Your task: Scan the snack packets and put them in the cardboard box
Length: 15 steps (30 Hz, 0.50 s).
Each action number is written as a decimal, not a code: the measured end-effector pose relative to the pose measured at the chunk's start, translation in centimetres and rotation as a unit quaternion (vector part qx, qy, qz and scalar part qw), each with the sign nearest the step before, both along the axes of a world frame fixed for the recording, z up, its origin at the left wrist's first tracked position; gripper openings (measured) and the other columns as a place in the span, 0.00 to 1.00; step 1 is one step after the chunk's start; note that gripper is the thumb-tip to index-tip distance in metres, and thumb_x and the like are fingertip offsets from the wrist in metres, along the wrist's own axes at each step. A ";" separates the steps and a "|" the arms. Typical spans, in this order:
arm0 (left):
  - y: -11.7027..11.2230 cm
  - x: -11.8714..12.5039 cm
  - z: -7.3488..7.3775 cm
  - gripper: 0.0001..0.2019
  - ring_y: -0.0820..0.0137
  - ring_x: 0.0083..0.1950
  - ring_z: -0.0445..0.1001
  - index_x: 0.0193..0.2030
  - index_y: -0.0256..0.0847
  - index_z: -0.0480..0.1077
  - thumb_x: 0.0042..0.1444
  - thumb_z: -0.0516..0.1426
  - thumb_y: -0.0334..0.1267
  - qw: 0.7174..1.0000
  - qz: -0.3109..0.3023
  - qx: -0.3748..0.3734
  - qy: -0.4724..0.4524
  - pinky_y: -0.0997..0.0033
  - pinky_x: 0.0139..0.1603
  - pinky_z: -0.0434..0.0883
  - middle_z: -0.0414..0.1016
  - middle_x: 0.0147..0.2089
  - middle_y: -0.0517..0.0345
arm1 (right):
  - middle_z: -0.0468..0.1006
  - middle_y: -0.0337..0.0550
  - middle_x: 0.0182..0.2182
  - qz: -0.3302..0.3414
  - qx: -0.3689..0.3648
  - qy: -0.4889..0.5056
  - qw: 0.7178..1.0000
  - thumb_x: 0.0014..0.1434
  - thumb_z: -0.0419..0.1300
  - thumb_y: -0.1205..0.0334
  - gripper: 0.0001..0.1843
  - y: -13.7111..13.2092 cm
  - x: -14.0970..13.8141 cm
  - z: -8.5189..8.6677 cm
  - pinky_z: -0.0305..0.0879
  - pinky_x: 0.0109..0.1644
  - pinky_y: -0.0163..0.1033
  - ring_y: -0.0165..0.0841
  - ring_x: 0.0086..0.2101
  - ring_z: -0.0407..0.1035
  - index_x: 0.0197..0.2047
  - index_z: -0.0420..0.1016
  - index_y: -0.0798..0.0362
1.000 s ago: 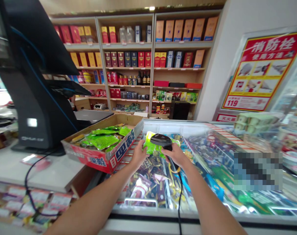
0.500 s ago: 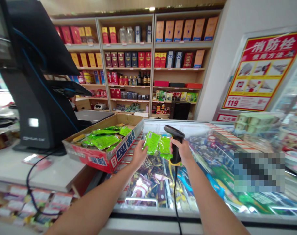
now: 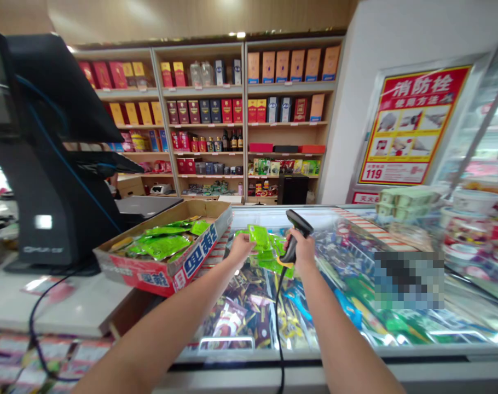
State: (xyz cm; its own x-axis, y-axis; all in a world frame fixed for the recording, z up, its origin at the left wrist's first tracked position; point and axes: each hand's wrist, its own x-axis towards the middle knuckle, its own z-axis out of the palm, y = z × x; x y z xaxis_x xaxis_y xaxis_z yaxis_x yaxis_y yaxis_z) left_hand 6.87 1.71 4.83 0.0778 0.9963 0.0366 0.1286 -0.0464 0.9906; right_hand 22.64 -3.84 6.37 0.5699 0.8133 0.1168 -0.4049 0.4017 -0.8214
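My left hand is closed on the edge of a bright green snack packet, held up over the glass-topped freezer. More green packets lie just below it on the glass, partly hidden by the hands and the scanner. My right hand grips a black barcode scanner by its handle, its head tilted up to the right of the packet and its cable hanging down the front. To the left, an open cardboard box holds several green packets.
A black checkout terminal stands on the white counter at the left. Egg cartons and stacked tubs sit at the right end of the freezer. Behind are shelves of boxed goods and a red wall poster.
The scanner has tilted, its handle base swinging left. The left hand has moved slightly, and the held packet sits higher above the others. The view has shifted right and upward.
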 end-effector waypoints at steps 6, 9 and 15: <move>-0.7 -2.1 1.6 0.09 0.55 0.52 0.74 0.35 0.36 0.75 0.46 0.63 0.36 0.885 0.061 0.226 0.402 0.61 0.56 0.68 0.76 0.47 0.41 | 0.69 0.32 0.13 0.013 0.007 -0.027 1.000 0.40 0.66 0.57 0.12 -0.2 -0.1 0.0 0.59 0.15 0.35 0.29 0.12 0.62 0.23 0.66 0.51; -1.5 -4.1 4.0 0.09 0.56 0.48 0.76 0.35 0.38 0.76 0.49 0.62 0.39 0.859 0.067 0.280 0.424 0.63 0.53 0.70 0.77 0.46 0.41 | 0.69 0.33 0.14 0.021 0.006 -0.036 0.999 0.41 0.66 0.58 0.12 -0.3 -0.3 0.1 0.60 0.15 0.36 0.29 0.12 0.62 0.22 0.66 0.50; 0.5 -13.0 10.1 0.11 0.46 0.47 0.77 0.30 0.37 0.74 0.47 0.60 0.44 0.806 0.122 0.148 0.561 0.55 0.46 0.71 0.78 0.41 0.35 | 0.68 0.33 0.12 0.023 0.005 -0.057 0.998 0.40 0.67 0.56 0.13 -0.4 -0.6 0.2 0.60 0.14 0.37 0.32 0.13 0.65 0.22 0.66 0.50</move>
